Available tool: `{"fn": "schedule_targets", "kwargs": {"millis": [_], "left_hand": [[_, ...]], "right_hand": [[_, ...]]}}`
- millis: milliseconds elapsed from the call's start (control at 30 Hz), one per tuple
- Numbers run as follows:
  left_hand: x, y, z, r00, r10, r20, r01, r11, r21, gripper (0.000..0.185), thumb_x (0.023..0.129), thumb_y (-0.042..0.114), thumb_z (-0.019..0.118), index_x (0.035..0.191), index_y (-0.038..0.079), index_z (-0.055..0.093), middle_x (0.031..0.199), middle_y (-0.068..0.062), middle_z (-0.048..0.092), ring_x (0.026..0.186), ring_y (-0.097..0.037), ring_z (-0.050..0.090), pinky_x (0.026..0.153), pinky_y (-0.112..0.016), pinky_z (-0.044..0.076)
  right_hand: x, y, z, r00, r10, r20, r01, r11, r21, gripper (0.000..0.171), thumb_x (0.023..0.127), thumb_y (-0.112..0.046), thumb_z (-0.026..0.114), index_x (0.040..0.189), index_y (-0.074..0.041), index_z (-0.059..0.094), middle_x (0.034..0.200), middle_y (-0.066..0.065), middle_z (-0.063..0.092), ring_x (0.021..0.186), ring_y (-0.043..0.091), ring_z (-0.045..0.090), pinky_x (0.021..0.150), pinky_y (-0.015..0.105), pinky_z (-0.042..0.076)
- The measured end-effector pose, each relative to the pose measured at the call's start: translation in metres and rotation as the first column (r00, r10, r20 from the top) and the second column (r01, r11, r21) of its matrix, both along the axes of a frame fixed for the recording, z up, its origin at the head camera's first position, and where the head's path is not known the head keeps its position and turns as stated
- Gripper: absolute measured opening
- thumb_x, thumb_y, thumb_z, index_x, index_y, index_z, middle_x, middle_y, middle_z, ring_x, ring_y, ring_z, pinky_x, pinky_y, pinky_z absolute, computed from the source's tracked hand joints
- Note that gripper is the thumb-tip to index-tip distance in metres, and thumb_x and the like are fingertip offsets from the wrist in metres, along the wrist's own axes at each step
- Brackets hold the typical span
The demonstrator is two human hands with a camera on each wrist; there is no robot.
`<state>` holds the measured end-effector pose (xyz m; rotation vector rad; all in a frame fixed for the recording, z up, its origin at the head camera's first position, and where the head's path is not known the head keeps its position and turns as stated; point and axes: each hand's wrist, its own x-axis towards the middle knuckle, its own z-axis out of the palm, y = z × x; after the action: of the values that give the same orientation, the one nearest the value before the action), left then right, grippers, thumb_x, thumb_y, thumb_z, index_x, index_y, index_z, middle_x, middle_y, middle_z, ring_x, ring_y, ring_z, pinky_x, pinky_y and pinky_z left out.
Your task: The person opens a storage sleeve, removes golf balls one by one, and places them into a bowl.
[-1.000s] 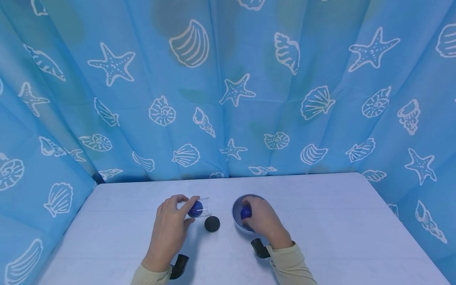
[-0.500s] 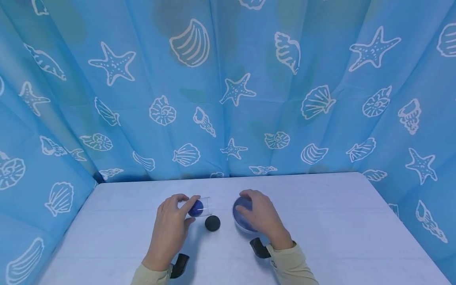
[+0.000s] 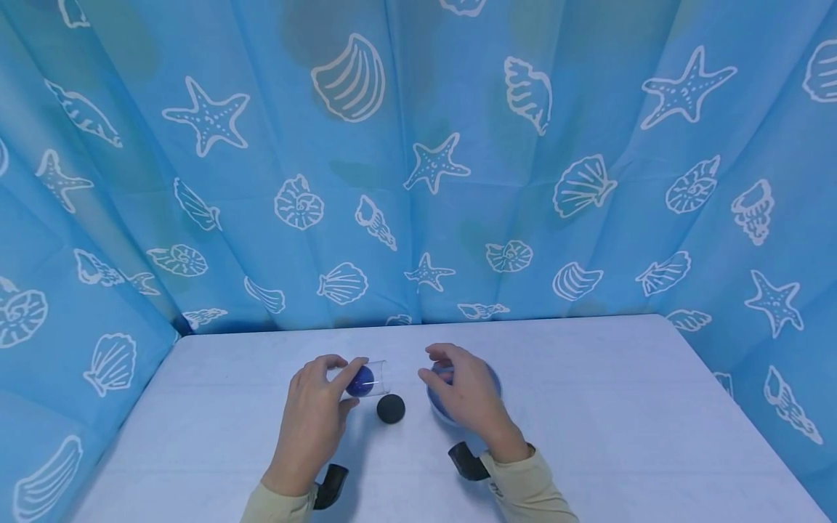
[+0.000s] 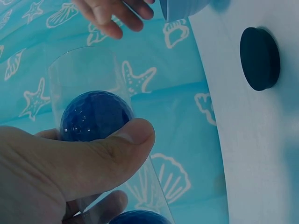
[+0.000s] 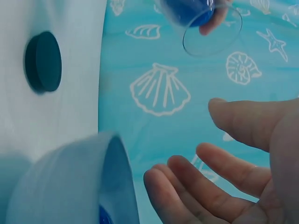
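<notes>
My left hand [image 3: 348, 385] grips a clear plastic tube [image 3: 371, 378] lying on its side just above the table, its mouth to the right. A dark blue dimpled ball [image 4: 93, 116] sits in the tube under my thumb, and a second ball [image 4: 135, 217] shows deeper in. A black round cap [image 3: 390, 408] lies on the table right of that hand. My right hand [image 3: 434, 367] hovers over the left rim of a pale blue bowl [image 3: 493, 376], fingers loosely spread and holding nothing [image 5: 210, 186]. A blue ball [image 5: 105, 217] peeks from inside the bowl.
The white table [image 3: 588, 407] is walled on three sides by a blue curtain [image 3: 418, 181] printed with shells and starfish. Black wrist mounts [image 3: 330, 485] [image 3: 467, 461] show by both sleeves. Bare tabletop lies to the right and left of the hands.
My right hand, which had its fingers on a blue ball in the bowl, has lifted and shifted left toward the tube, holding nothing. The left hand and tube have stayed put.
</notes>
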<state>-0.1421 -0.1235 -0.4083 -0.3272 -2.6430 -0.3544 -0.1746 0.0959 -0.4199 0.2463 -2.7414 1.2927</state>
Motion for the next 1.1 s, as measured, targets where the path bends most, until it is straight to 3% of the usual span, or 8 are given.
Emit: {"fn": "schedule_targets", "kwargs": {"millis": [200,467,733,1100], "left_hand": [[0.0,0.0,0.0,1.0,0.002,-0.002,-0.002,1.0,-0.004,0.064,0.069,0.002,0.092,0.127,0.019,0.069,0.119,-0.015,0.061,0.108,-0.035,0.059,0.102,-0.054,0.046],[0.001,0.001,0.001,1.0,0.015,0.005,-0.015,1.0,-0.006,0.063,0.07,0.003,0.091,0.127,0.018,0.07,0.119,-0.016,0.062,0.109,-0.035,0.058,0.102,-0.055,0.046],[0.001,0.001,0.002,0.999,0.031,0.014,-0.03,0.999,-0.009,0.063,0.07,0.003,0.091,0.127,0.019,0.069,0.12,-0.016,0.061,0.111,-0.036,0.058,0.104,-0.055,0.045],[0.0,0.0,0.002,1.0,0.013,-0.003,-0.013,1.0,-0.016,0.063,0.07,0.002,0.091,0.127,0.019,0.07,0.119,-0.016,0.062,0.112,-0.036,0.059,0.104,-0.057,0.044]], "right_hand": [[0.0,-0.006,-0.002,0.999,0.032,-0.031,-0.035,0.996,-0.083,0.034,0.097,-0.024,0.068,0.126,-0.007,0.064,0.118,0.007,0.069,0.105,0.02,0.066,0.091,0.037,0.057],[0.004,-0.013,0.0,0.999,0.029,-0.022,-0.033,0.985,-0.169,0.041,0.098,-0.024,0.067,0.134,-0.007,0.059,0.116,0.008,0.068,0.11,0.022,0.064,0.092,0.039,0.056],[0.004,-0.017,-0.002,0.999,0.047,0.007,-0.045,0.984,-0.175,0.042,0.099,-0.026,0.066,0.136,-0.008,0.058,0.118,0.009,0.067,0.109,0.022,0.064,0.093,0.039,0.056],[0.006,-0.022,-0.004,0.993,0.109,0.043,-0.094,0.961,-0.261,0.045,0.1,-0.035,0.063,0.138,-0.011,0.057,0.124,0.008,0.065,0.113,0.022,0.061,0.097,0.041,0.054]]}}
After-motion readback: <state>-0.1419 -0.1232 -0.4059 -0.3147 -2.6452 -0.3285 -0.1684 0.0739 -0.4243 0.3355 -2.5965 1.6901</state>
